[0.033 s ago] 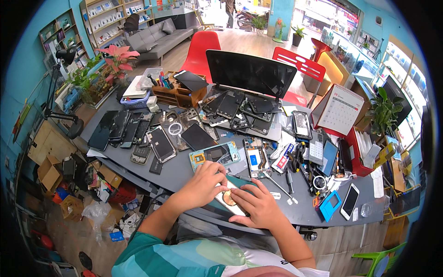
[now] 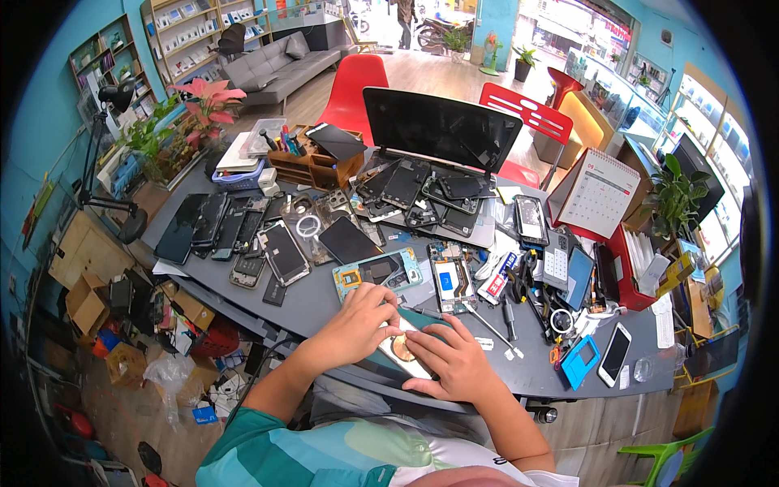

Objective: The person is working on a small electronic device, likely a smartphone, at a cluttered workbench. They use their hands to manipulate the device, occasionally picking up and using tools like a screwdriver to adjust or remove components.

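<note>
A: In the head view, where do we find the phone point(image 2: 412, 368)?
B: We see it at the desk's point(image 2: 320, 302) near edge, between the two hands, white, tilted, with a coppery disc point(image 2: 402, 349) on its face. Whether it rests on the desk, we can't tell.
A: And the left hand point(image 2: 363, 319)?
B: Curled, thumb and fingertips drawn together beside the disc. We can't tell whether it pinches anything.
A: The right hand point(image 2: 451, 358)?
B: Gripping the phone, we'd say: fingers across the face, partly over the disc, thumb along the near end.
A: What do we have around them?
B: Just beyond the left hand, a pale blue frame point(image 2: 381, 269); right of that, an opened handset point(image 2: 452, 277). Farther right, we spot a screwdriver point(image 2: 509, 319), then a blue holder point(image 2: 581, 363).
A: Behind?
B: A dark screen point(image 2: 442, 130).
</note>
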{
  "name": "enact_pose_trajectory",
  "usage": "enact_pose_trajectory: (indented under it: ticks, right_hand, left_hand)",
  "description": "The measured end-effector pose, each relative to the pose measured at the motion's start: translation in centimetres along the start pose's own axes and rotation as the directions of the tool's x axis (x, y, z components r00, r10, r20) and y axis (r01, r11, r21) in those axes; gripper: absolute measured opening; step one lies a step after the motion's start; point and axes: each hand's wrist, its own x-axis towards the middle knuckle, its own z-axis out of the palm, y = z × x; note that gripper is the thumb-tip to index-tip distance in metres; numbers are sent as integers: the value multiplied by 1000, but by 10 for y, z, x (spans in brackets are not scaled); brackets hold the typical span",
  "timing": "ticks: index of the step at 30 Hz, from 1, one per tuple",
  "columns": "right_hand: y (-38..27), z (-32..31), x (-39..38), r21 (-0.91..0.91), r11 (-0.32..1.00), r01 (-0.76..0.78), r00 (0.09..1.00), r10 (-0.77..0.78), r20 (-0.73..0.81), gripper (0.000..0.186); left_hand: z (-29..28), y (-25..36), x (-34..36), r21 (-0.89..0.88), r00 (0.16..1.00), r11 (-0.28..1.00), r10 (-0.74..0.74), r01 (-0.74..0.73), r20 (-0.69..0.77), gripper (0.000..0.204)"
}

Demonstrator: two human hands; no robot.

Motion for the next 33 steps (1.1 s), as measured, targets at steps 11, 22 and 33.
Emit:
enact_pose_trajectory:
  ticks: [11,22,33]
  right_hand:
    - [-1,-1,1,0,1000,2,1000,-2,-17,76]
    - [1,0,0,0,1000,11,1000,-11,-6,78]
    - [1,0,1,15,1000,-2,1000,2,-10,75]
  left_hand:
    - [3,3,1,36,996,999,30,-27,-89,17]
    - [8,-4,-3,41,998,998,55,-54,-41,15]
    - [2,-7,-15,233,912,910,383,-344,-145,29]
